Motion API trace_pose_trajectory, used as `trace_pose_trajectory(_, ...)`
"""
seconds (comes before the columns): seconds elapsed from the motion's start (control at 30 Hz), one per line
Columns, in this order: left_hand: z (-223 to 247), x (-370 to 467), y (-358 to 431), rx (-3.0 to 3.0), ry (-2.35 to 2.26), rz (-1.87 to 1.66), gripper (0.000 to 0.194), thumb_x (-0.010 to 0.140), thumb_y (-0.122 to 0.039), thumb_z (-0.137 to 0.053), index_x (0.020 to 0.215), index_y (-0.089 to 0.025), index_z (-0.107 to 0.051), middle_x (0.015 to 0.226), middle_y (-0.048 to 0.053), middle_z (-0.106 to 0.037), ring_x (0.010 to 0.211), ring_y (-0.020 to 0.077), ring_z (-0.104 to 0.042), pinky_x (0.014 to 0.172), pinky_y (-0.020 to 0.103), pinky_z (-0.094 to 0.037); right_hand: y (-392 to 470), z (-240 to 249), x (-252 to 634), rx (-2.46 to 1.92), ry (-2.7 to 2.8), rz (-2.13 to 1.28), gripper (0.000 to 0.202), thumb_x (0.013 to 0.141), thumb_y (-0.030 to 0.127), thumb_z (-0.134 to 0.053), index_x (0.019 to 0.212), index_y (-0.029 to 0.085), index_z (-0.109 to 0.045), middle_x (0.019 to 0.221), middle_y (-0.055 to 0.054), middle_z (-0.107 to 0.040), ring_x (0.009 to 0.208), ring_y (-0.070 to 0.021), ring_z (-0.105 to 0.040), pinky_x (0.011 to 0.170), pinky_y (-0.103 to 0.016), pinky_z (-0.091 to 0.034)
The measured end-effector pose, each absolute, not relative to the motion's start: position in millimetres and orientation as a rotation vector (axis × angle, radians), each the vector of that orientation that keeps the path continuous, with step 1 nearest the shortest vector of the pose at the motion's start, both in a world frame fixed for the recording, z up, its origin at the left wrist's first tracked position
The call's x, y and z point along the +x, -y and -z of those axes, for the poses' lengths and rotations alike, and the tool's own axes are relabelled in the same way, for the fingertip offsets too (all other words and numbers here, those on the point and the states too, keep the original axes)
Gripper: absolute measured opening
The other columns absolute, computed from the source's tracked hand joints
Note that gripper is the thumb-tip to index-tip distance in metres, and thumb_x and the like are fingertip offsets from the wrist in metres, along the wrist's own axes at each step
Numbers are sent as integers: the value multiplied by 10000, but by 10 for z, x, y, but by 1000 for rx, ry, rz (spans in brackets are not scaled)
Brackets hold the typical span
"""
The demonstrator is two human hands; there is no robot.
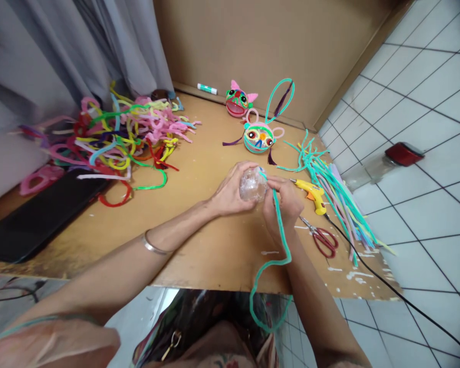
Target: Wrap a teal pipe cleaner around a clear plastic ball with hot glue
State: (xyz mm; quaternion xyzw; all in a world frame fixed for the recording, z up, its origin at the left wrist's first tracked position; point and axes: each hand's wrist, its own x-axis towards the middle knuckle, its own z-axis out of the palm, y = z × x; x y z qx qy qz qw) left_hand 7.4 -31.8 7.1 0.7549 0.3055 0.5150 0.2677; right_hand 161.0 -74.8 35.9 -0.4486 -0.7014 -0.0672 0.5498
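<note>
My left hand (233,188) is wrapped round a clear plastic ball (252,185), holding it above the middle of the table. Pinched in my right hand (282,204) is a teal pipe cleaner (279,217), its short end lying against the ball's upper right side. The long tail of the pipe cleaner curls down past the table's front edge in a loop. To the right of my right hand lie a yellow glue gun (311,195) and red-handled scissors (322,239), both apart from it.
A bundle of pipe cleaners (339,199) lies at the right. Two decorated animal-face balls, one pink-eared (237,101) and one teal-looped (259,138), stand behind my hands near a glue stick (207,89). At the left are a tangled pipe-cleaner heap (130,130) and a black slab (42,214).
</note>
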Motion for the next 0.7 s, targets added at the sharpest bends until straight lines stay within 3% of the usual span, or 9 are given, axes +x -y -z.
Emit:
trace_pose_trajectory(0.3, -67, 67, 313, 2058, -796, -1434, 764, 642, -321, -774, 1330, -266, -448, 1375, 128, -548, 1308, 328, -537, 1149, 531, -423, 813, -330, 1608, -1090, 1856, 290, 245, 934, 131, -457, 892, 234, -675, 936, -85, -772, 957, -204, -732, 916, -372, -571)
trace_pose_trajectory(0.7, -68, 73, 306, 2095, -820, -1411, 776, 644, -293, -748, 1348, -238, -426, 1387, 140, -541, 1310, 324, -531, 1150, 510, -426, 764, -296, 1658, -1115, 1857, 322, 237, 965, 208, -482, 934, 231, -716, 959, -89, -792, 926, -201, -733, 898, -354, -546)
